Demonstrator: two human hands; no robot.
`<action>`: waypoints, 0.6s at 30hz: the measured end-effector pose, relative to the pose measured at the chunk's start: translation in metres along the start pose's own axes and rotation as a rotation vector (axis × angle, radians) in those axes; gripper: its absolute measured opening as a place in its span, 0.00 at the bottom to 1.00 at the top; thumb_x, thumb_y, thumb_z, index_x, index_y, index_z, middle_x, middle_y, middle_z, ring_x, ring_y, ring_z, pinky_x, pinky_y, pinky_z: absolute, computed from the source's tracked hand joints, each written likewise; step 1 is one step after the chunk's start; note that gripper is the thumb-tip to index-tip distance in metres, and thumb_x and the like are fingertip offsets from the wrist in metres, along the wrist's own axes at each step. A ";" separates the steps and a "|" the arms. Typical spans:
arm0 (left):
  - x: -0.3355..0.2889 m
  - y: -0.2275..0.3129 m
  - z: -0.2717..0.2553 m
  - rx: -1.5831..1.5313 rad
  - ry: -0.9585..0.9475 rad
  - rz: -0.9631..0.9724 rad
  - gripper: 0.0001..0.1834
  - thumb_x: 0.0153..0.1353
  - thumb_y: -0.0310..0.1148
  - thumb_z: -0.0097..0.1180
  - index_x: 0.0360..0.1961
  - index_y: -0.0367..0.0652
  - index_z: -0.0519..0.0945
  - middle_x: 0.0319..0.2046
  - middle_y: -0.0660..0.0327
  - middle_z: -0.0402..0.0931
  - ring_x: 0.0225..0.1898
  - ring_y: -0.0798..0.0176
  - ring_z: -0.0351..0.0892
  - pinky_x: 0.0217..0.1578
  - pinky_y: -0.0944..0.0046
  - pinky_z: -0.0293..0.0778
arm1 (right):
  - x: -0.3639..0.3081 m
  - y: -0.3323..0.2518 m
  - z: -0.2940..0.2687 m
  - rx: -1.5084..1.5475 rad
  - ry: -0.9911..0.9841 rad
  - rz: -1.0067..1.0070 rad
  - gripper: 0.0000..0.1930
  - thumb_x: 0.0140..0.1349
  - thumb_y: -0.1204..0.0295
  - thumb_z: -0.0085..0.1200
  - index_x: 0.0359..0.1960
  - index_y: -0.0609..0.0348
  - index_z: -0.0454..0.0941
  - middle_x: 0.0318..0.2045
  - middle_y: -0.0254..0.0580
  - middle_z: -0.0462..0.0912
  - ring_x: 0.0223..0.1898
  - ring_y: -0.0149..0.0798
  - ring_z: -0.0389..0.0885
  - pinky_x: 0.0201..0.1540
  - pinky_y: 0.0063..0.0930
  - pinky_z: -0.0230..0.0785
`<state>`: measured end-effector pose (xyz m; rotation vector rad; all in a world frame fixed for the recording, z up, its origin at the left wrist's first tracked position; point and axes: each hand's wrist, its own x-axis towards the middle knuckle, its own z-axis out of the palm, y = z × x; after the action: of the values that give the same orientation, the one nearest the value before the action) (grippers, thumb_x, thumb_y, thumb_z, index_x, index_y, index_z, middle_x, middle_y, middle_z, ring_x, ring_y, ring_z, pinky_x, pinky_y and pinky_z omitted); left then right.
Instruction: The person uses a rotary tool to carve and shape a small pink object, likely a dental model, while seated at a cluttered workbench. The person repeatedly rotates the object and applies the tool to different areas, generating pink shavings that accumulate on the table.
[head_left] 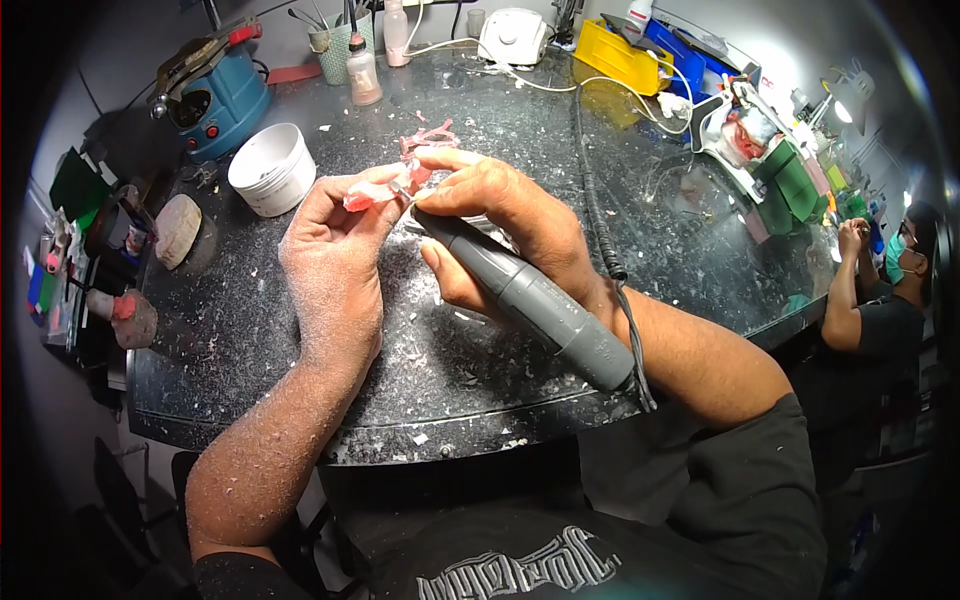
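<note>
My left hand (335, 225), dusted with pale powder, pinches a small pink denture piece (368, 195) between thumb and fingers. In my right hand (540, 225) is a dark grey rotary handpiece (545, 315), held like a pen and slanting up to the left. Its tip meets the pink piece or lies very close to it; the fingers partly hide the spot. Both hands come together above the black worktop (450, 390). Just beyond the fingertips lies a branched pink scrap (430, 135).
White dust and chips litter the worktop. A white tub (272, 170) stands left of my hands, behind it a blue machine (215, 105). At the back are a dropper bottle (364, 75), a white control box (513, 38) and a yellow bin (622, 58). A coiled cord (598, 200) runs right; a masked person (880, 280) sits far right.
</note>
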<state>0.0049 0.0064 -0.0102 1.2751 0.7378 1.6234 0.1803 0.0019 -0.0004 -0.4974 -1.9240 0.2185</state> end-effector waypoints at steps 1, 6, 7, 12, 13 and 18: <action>0.000 0.000 0.000 -0.013 0.000 -0.004 0.05 0.65 0.17 0.61 0.38 0.36 0.79 0.46 0.54 0.84 0.50 0.67 0.82 0.56 0.65 0.77 | 0.000 0.001 0.000 0.008 0.007 0.003 0.19 0.54 0.82 0.67 0.48 0.64 0.78 0.48 0.51 0.83 0.61 0.50 0.80 0.65 0.42 0.71; 0.000 0.002 0.000 -0.026 0.017 -0.049 0.05 0.65 0.17 0.61 0.38 0.37 0.78 0.46 0.52 0.85 0.50 0.65 0.83 0.57 0.64 0.77 | 0.000 0.003 0.001 -0.026 0.011 -0.018 0.20 0.53 0.76 0.69 0.48 0.61 0.77 0.48 0.51 0.82 0.59 0.54 0.81 0.61 0.43 0.73; 0.000 0.001 0.001 -0.056 0.005 -0.049 0.05 0.65 0.17 0.61 0.38 0.37 0.78 0.46 0.52 0.85 0.50 0.65 0.83 0.57 0.64 0.77 | 0.000 0.004 0.001 -0.047 0.011 -0.025 0.21 0.53 0.74 0.70 0.48 0.60 0.77 0.48 0.50 0.81 0.58 0.55 0.81 0.60 0.43 0.74; 0.002 -0.001 0.000 -0.082 0.001 -0.052 0.05 0.65 0.18 0.61 0.38 0.38 0.79 0.46 0.52 0.85 0.49 0.64 0.83 0.57 0.63 0.76 | -0.002 0.004 0.001 0.050 0.023 0.030 0.22 0.52 0.75 0.70 0.50 0.58 0.77 0.49 0.50 0.81 0.59 0.55 0.80 0.60 0.44 0.74; 0.002 -0.002 0.000 -0.100 -0.010 -0.051 0.05 0.65 0.18 0.61 0.38 0.38 0.79 0.46 0.52 0.85 0.49 0.64 0.84 0.57 0.62 0.75 | -0.001 0.005 0.000 0.010 0.003 0.002 0.23 0.52 0.75 0.70 0.50 0.58 0.77 0.49 0.50 0.81 0.59 0.55 0.80 0.61 0.43 0.74; 0.002 0.000 0.001 -0.098 0.016 -0.092 0.05 0.64 0.19 0.62 0.37 0.38 0.80 0.44 0.54 0.85 0.48 0.65 0.84 0.56 0.63 0.75 | -0.001 0.007 -0.001 0.019 0.036 0.014 0.22 0.53 0.75 0.69 0.50 0.57 0.77 0.52 0.53 0.81 0.59 0.54 0.80 0.62 0.43 0.73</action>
<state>0.0059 0.0078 -0.0087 1.1429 0.7082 1.5775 0.1831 0.0074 -0.0033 -0.4984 -1.8826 0.2354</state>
